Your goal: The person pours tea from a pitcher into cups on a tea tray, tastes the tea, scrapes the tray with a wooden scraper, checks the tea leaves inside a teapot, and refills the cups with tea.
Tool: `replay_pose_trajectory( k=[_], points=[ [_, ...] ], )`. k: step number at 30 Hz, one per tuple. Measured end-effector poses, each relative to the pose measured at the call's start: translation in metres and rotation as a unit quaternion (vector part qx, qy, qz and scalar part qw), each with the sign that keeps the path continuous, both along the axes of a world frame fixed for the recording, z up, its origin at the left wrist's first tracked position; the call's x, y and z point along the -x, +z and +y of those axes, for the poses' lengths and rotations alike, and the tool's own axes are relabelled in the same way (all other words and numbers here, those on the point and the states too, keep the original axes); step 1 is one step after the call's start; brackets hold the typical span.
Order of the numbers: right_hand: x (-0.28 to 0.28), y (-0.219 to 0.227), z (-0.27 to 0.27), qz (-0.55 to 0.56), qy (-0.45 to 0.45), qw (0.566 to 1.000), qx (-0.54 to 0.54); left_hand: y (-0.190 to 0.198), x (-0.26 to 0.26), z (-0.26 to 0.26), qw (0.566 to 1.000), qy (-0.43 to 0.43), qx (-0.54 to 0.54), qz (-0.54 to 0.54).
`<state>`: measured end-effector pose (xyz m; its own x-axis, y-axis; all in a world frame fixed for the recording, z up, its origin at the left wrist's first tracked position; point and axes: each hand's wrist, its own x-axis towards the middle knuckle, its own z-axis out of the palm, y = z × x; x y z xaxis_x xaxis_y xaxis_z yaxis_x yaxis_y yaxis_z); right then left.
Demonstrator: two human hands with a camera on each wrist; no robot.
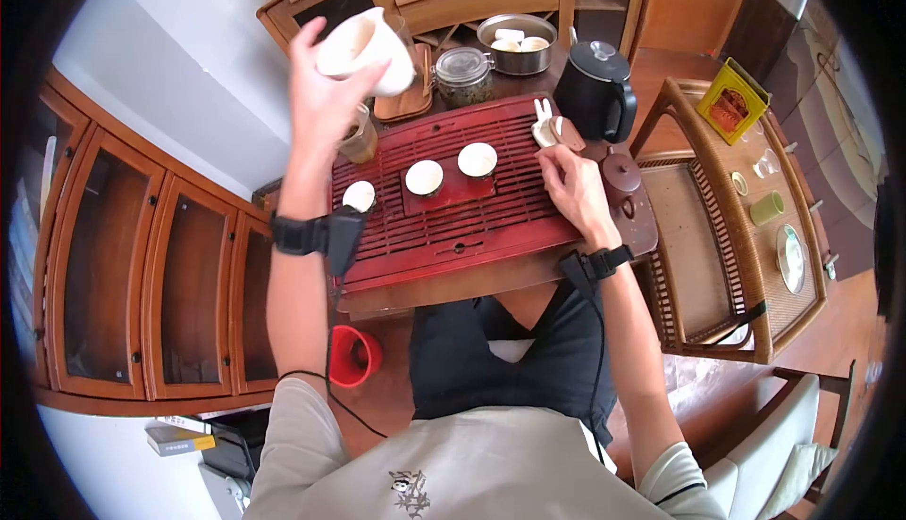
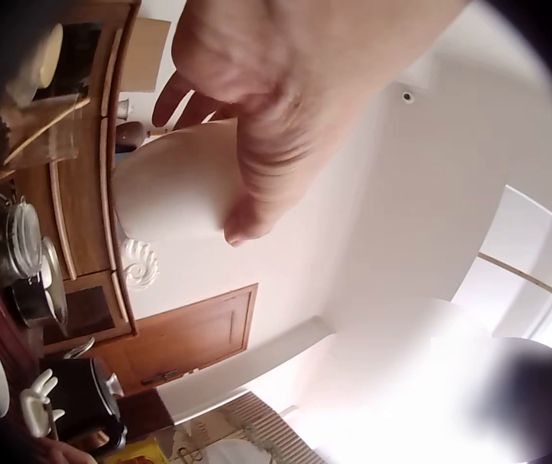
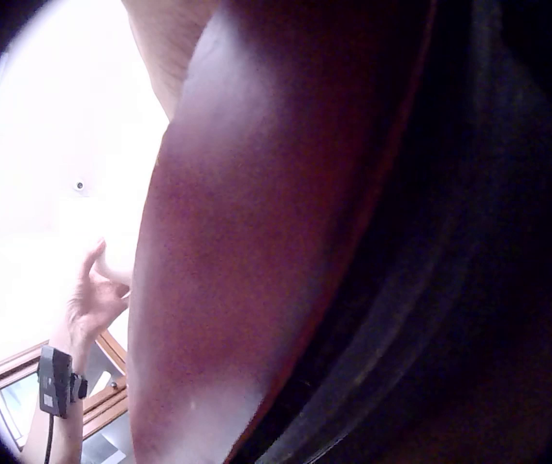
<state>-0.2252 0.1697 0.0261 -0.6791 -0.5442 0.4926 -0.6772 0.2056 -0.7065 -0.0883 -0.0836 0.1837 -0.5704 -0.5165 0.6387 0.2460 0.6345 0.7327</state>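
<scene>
My left hand (image 1: pixel 330 95) is raised above the far left corner of the red slatted tea tray (image 1: pixel 453 237), its fingers and thumb gripping a white spouted pitcher (image 1: pixel 382 62). In the left wrist view the thumb lies along the pitcher's (image 2: pixel 179 184) pale side. Over the tray's right end, my right hand (image 1: pixel 578 190) rests with loosely curled fingers and nothing visible in its grasp. Its fingertips are close by a white figurine with two upright ears (image 1: pixel 544 124) and a small brownish piece (image 1: pixel 566 131). White cups (image 1: pixel 425 177) stand on the tray.
A black kettle (image 1: pixel 596 91) and a brown teapot (image 1: pixel 621 176) stand right of the tray. Behind it are a lidded glass jar (image 1: pixel 464 76) and a metal pot (image 1: pixel 517 48); a glass vessel (image 1: pixel 360 138) stands near my left forearm. A rattan cart (image 1: pixel 698 237) is at right.
</scene>
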Motion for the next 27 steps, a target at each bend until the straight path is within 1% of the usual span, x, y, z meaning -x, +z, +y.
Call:
replay_pose_trajectory(
  k=[2,4,5,7,10,11,12,14,15,16,18,20,22,25,27],
  points=[
    [0.001,-0.001,-0.001,0.006,0.008,1.000,0.012,0.012,-0.031,0.001,1.000,0.001,-0.012,-0.007],
    [0.001,-0.001,0.000,-0.014,0.007,1.000,-0.004,0.011,-0.058,0.001,0.999,0.029,-0.022,-0.010],
    [0.002,-0.001,0.000,-0.012,0.007,1.000,-0.004,0.008,-0.071,0.000,0.999,0.029,-0.020,-0.015],
    [0.001,-0.001,0.000,-0.010,0.008,1.000,0.000,0.001,-0.096,-0.002,0.995,0.066,-0.032,-0.063],
    [0.002,-0.001,0.000,-0.020,0.009,1.000,-0.008,-0.022,-0.122,-0.009,0.992,0.061,-0.004,-0.107],
    [0.002,-0.002,0.000,-0.023,0.008,1.000,-0.010,-0.029,-0.128,-0.010,0.990,0.060,-0.011,-0.125],
    [0.002,-0.001,0.000,-0.025,0.007,1.000,-0.010,-0.036,-0.133,-0.013,0.990,0.059,-0.011,-0.127],
    [0.001,0.000,0.000,-0.013,0.011,1.000,-0.006,-0.048,-0.142,-0.016,0.981,0.044,-0.021,-0.187],
    [0.001,-0.001,0.001,-0.014,0.011,1.000,-0.007,-0.052,-0.145,-0.016,0.978,0.049,-0.019,-0.203],
    [0.002,-0.001,0.000,-0.012,0.010,1.000,-0.012,-0.053,-0.147,-0.015,0.978,0.049,-0.020,-0.203],
    [0.002,-0.001,0.000,-0.011,0.009,1.000,-0.018,-0.053,-0.150,-0.013,0.963,0.040,0.027,-0.266],
    [0.001,0.000,0.000,-0.021,0.010,1.000,-0.013,-0.054,-0.150,-0.015,0.959,0.042,0.033,-0.277],
    [0.001,0.000,-0.001,-0.020,0.010,1.000,-0.013,-0.051,-0.150,-0.014,0.944,0.047,0.053,-0.321],
    [0.002,-0.002,-0.001,-0.022,0.008,1.000,-0.012,-0.051,-0.149,-0.017,0.931,0.054,0.079,-0.353],
    [0.002,-0.002,0.000,-0.023,0.006,1.000,-0.013,-0.048,-0.147,-0.015,0.926,0.045,0.075,-0.367]
  ],
)
